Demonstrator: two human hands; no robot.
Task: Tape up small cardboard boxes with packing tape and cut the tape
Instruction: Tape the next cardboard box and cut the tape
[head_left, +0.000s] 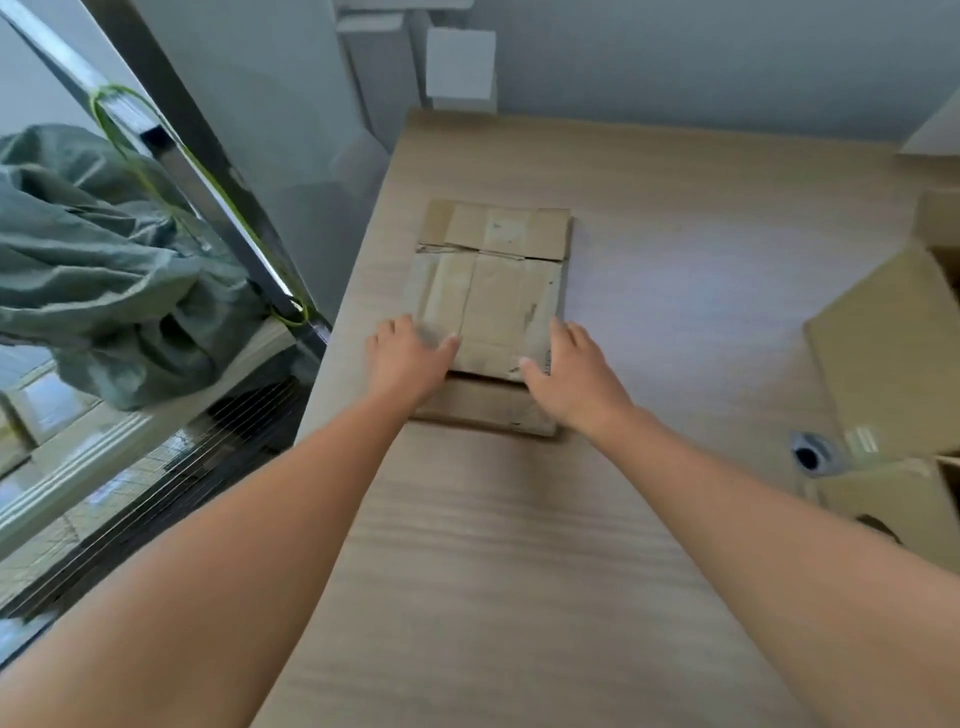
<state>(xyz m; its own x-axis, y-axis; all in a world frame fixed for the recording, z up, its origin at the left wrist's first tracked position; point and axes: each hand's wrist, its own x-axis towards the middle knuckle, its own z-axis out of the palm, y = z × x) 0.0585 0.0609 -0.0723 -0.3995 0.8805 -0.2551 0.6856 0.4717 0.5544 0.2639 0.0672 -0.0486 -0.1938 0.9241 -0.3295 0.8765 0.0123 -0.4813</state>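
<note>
A flattened brown cardboard box (493, 291), with old tape strips along it, lies on the wooden table (519, 545); it rests on a second flat cardboard piece (483, 408) that sticks out at the near side. My left hand (408, 358) holds the top box at its near left corner, thumb on top and fingers over the edge. At the near right corner my right hand (569, 374) grips it the same way. The near end of the top box sits slightly raised above the lower piece.
Two assembled cardboard boxes (883, 353) (893, 512) stand at the table's right edge. A small round ring with a dark centre (808, 456) sits beside them; what it is I cannot tell. A green cloth (104, 260) hangs by the window left of the table.
</note>
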